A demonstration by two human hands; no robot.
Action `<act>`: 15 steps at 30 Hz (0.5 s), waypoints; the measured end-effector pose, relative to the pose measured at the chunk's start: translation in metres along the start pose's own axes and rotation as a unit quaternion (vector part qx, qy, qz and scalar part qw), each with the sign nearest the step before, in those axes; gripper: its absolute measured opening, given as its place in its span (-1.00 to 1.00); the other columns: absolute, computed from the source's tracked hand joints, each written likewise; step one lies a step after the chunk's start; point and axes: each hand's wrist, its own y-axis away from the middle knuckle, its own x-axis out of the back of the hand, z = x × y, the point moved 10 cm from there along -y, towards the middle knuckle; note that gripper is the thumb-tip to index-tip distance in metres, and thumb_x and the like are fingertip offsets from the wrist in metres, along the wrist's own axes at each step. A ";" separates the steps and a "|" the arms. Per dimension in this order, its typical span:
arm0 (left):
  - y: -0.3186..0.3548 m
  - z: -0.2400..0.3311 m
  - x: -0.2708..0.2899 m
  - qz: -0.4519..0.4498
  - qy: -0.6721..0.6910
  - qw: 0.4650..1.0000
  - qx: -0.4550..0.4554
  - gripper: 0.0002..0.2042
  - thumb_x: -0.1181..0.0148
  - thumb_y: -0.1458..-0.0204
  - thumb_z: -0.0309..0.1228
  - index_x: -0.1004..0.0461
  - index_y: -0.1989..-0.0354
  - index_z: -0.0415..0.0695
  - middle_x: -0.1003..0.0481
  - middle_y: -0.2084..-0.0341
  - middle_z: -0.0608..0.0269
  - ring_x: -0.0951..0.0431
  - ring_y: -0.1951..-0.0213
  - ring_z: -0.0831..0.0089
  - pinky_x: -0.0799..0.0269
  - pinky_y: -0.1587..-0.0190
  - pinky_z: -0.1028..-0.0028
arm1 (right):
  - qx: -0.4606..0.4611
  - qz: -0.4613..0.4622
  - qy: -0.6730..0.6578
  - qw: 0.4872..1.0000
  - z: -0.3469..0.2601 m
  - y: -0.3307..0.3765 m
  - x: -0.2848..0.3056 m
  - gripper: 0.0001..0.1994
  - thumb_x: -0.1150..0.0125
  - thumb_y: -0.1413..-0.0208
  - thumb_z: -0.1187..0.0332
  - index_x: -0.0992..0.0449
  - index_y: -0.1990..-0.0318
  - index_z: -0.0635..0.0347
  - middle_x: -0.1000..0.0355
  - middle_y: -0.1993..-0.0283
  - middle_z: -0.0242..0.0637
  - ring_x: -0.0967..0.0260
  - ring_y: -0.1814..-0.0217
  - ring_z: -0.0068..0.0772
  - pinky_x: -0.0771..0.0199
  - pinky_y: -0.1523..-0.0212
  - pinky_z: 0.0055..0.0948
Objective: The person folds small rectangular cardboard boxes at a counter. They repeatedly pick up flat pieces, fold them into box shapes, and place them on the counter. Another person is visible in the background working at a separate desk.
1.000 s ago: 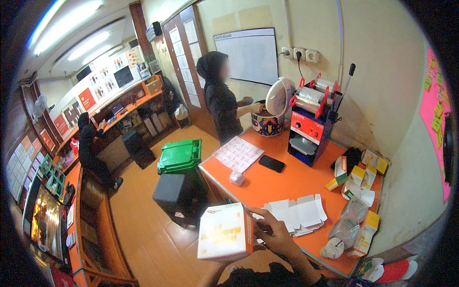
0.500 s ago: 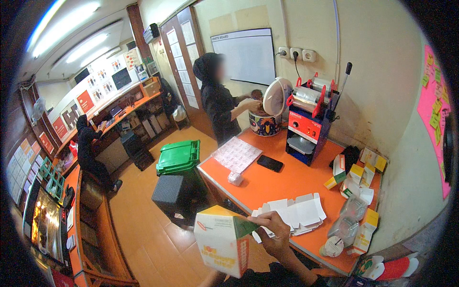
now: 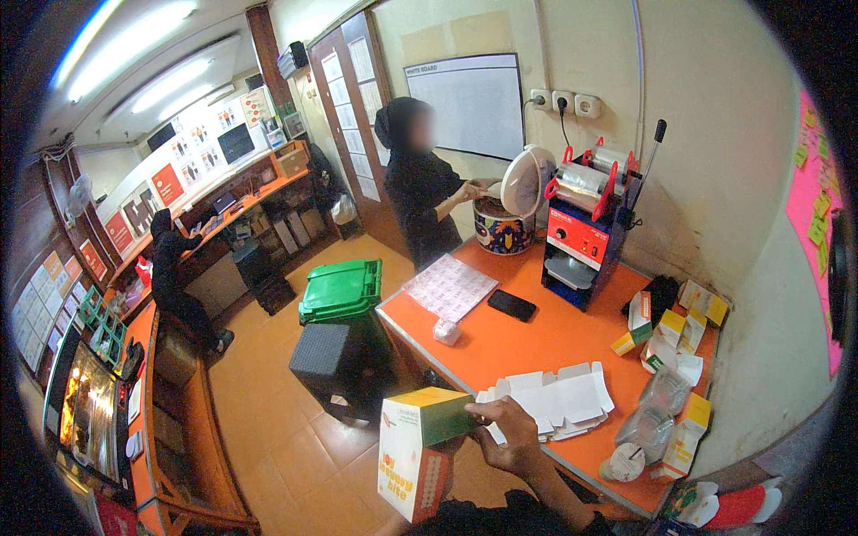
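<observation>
A white, yellow and green carton box [image 3: 407,460] is held up in front of me, past the near edge of the orange table [image 3: 554,335]. My right hand [image 3: 511,435] pinches the top edge of its green side between thumb and fingers. My left hand [image 3: 458,449] holds the box from behind; most of it is hidden by the carton, and only a bit shows beside the printed side. Just beyond my right hand, flattened white cartons [image 3: 554,397] lie stacked on the table.
A red and blue sealing machine [image 3: 581,237], a phone [image 3: 511,305], a patterned sheet [image 3: 450,286] and folded cartons [image 3: 684,438] with clear plastic containers [image 3: 651,420] are on the table. A person [image 3: 416,192] works at a patterned tub [image 3: 502,230]. A green bin [image 3: 340,290] stands left.
The box top has come closed and squarer, its green side now flat under my right hand. The person at the tub has drawn a hand back from inside. My view has shifted slightly.
</observation>
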 end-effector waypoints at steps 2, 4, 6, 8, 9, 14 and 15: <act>-0.002 0.000 0.001 0.008 0.000 1.000 0.005 -0.60 -0.31 -0.11 -0.45 -0.40 -0.12 -0.19 -0.50 0.02 0.16 -0.48 -0.04 0.27 -0.42 -0.09 0.35 | -0.017 0.038 -0.020 0.999 0.007 0.004 0.003 -0.57 -0.43 0.18 0.63 -0.50 0.09 0.14 -0.54 0.27 -0.22 -0.51 0.32 -0.26 -0.51 0.32 -0.37; -0.006 -0.002 0.002 0.024 0.003 1.000 0.013 -0.60 -0.30 -0.11 -0.45 -0.40 -0.12 -0.19 -0.49 0.01 0.16 -0.48 -0.04 0.27 -0.42 -0.09 0.35 | -0.007 0.045 -0.029 0.999 0.009 0.007 0.001 -0.59 -0.43 0.19 0.65 -0.50 0.13 0.13 -0.54 0.27 -0.22 -0.51 0.33 -0.26 -0.51 0.33 -0.36; -0.010 -0.008 0.002 0.049 0.015 0.998 0.026 -0.60 -0.30 -0.12 -0.45 -0.40 -0.13 -0.19 -0.49 0.01 0.16 -0.48 -0.05 0.27 -0.41 -0.09 0.35 | 0.004 0.042 -0.040 0.998 0.009 0.008 0.000 -0.62 -0.40 0.16 0.61 -0.51 0.12 0.12 -0.54 0.23 -0.20 -0.51 0.28 -0.17 -0.50 0.26 -0.25; -0.016 -0.013 0.003 0.084 0.055 0.995 0.026 -0.60 -0.29 -0.12 -0.44 -0.39 -0.13 -0.19 -0.49 0.01 0.16 -0.48 -0.05 0.27 -0.41 -0.09 0.36 | 0.034 0.032 -0.052 0.998 0.004 0.008 0.001 -0.64 -0.36 0.07 0.50 -0.53 0.05 0.09 -0.54 0.13 -0.14 -0.51 0.17 -0.01 -0.49 0.11 -0.05; -0.020 -0.015 0.004 0.102 0.083 0.991 0.021 -0.60 -0.29 -0.13 -0.44 -0.39 -0.13 -0.19 -0.49 0.01 0.16 -0.48 -0.05 0.27 -0.41 -0.09 0.36 | 0.016 -0.016 -0.058 0.998 0.007 0.007 -0.005 -0.66 -0.37 0.07 0.48 -0.54 0.07 0.09 -0.53 0.10 -0.14 -0.50 0.12 -0.02 -0.48 0.08 -0.04; -0.027 -0.025 0.008 0.153 0.322 0.934 -0.017 -0.81 -0.19 -0.21 -0.47 -0.50 0.04 -0.24 -0.57 0.16 0.17 -0.54 0.10 0.43 -0.42 0.01 0.44 | 0.005 -0.048 -0.006 0.999 0.001 0.003 -0.005 -0.72 -0.41 0.10 0.48 -0.62 0.16 0.10 -0.44 -0.07 -0.10 -0.36 -0.15 -0.13 -0.41 -0.09 -0.17; -0.027 -0.027 0.008 0.154 0.369 0.916 -0.018 -0.81 -0.19 -0.20 -0.48 -0.50 0.04 -0.24 -0.57 0.17 0.19 -0.53 0.10 0.45 -0.42 0.01 0.46 | 0.001 -0.042 -0.016 0.999 0.001 0.002 -0.003 -0.74 -0.40 0.07 0.44 -0.62 0.15 0.09 -0.42 -0.10 -0.10 -0.33 -0.18 -0.11 -0.40 -0.10 -0.15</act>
